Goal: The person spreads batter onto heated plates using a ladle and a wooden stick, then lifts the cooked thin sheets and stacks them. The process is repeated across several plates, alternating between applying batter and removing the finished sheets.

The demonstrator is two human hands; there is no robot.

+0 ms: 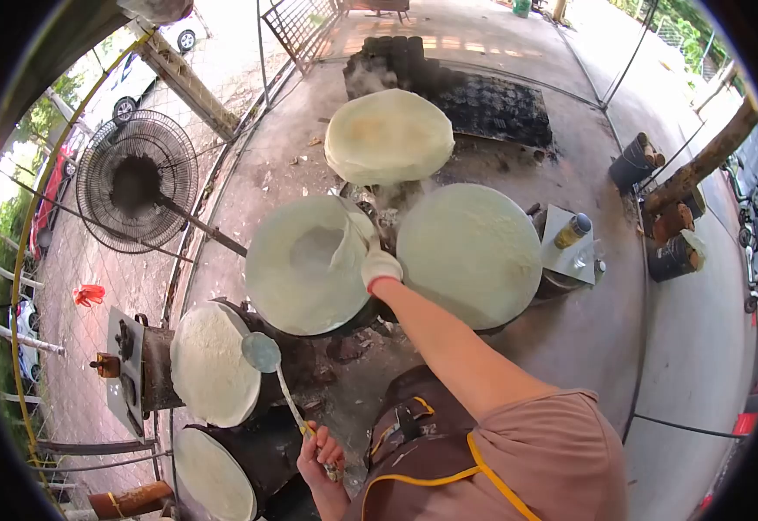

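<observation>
My right hand (pixel 381 267), in a white glove, reaches forward and pinches the edge of a thin pale sheet (pixel 347 241), which lifts off the middle round griddle (pixel 296 286). My left hand (pixel 320 451) stays close to my apron and grips the long handle of a ladle (pixel 262 352). The ladle's bowl hovers beside a smaller griddle (pixel 212 365) on the left. Pale sheets also cover the right griddle (pixel 470 252) and the far griddle (pixel 388 135).
Another covered griddle (pixel 214 476) sits at the lower left. A standing fan (pixel 136 181) is at the left by a wire fence. A bottle (pixel 573 230) stands on a small metal stand at the right. A dark stacked pile (pixel 483 104) lies behind, and logs (pixel 674 217) lie right.
</observation>
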